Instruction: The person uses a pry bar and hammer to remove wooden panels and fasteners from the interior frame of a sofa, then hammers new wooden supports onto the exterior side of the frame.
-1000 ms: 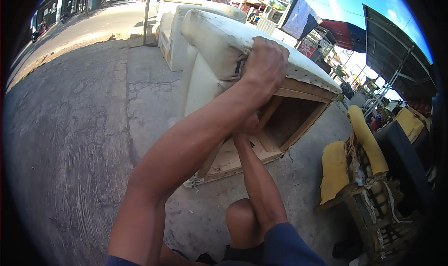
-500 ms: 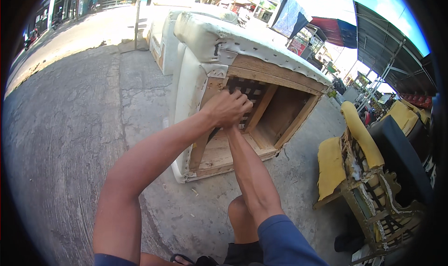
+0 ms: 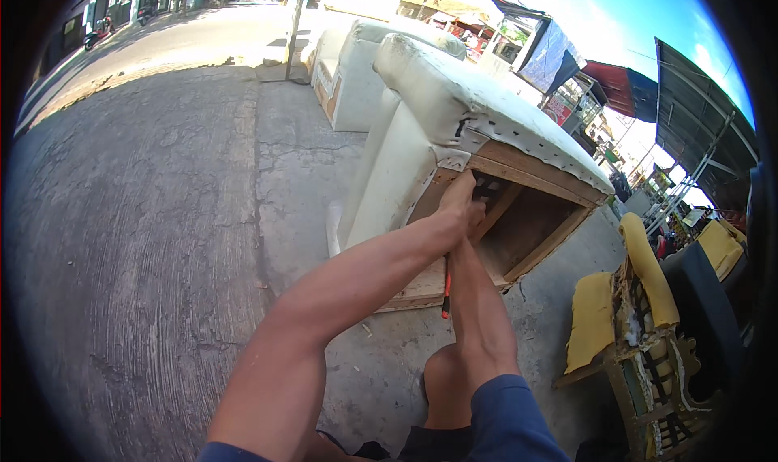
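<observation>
An armchair (image 3: 405, 150) covered in white vinyl lies tipped over in front of me. Its open wooden frame (image 3: 535, 166) faces me, with staples along the cover's edge and dark webbing inside. My left hand (image 3: 456, 205) is closed at the frame's left upright, just below the upper corner. Directly below and partly behind it, my right hand (image 3: 475, 216) is closed too, the two touching. A slim tool with a red and black handle (image 3: 446, 292) sticks out below the hands along my right forearm, seemingly from the right hand; its working end is hidden. What the left fingers grip is hidden.
Another white chair (image 3: 348, 81) stands behind. To the right is a stripped chair with yellow foam (image 3: 640, 284), beside a black cushion (image 3: 701, 288). A thin post (image 3: 296, 28) rises near the road. Rough concrete (image 3: 162, 219) spreads on the left.
My view has swung left, so the armchair sits farther right in it. My hands stay together at the frame's left upright, and the red and black handle now shows below them.
</observation>
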`<state>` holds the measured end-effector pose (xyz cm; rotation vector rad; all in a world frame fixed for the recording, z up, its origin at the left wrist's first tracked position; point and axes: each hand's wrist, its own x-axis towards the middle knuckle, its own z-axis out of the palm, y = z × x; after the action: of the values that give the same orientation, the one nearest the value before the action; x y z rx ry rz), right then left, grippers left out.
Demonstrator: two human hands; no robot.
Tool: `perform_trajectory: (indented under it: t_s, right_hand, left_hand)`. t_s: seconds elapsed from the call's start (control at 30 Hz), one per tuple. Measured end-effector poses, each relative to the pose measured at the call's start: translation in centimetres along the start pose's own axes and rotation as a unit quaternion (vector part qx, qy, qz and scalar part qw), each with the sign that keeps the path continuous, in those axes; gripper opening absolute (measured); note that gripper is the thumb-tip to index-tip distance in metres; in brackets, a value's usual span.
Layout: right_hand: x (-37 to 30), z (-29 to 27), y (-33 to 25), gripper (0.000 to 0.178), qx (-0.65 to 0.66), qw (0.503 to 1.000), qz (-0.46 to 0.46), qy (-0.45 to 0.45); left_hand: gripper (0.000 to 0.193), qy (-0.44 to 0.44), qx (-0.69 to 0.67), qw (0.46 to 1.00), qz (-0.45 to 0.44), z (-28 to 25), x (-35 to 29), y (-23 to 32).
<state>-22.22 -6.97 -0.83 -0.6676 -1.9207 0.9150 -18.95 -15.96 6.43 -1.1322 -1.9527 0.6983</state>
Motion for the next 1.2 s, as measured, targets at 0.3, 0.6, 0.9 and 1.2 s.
perform_trajectory:
  t_s: [0.3,0.6,0.9,1.2]
  right_hand:
    - [0.1,-2.2,7.2,0.047,-0.049,0.997,-0.054,-0.020]
    - [0.4,-5.2,13.8,0.045,-0.166,0.966,-0.154,-0.122]
    - [3.8,-2.1,15.0,0.044,-0.263,0.835,-0.400,-0.273]
    - [5.1,-5.7,18.0,0.042,-0.236,0.718,-0.574,-0.314]
  left_hand:
    - [0.022,0.109,-0.016,0.993,-0.033,0.6,-4.4,4.8]
    - [0.021,0.119,0.038,0.992,-0.021,3.2,-5.0,5.1]
    - [0.023,0.050,-0.111,0.991,-0.060,4.0,-8.7,3.6]
    - [0.023,-0.017,-0.036,0.994,-0.097,0.3,-10.4,2.0]
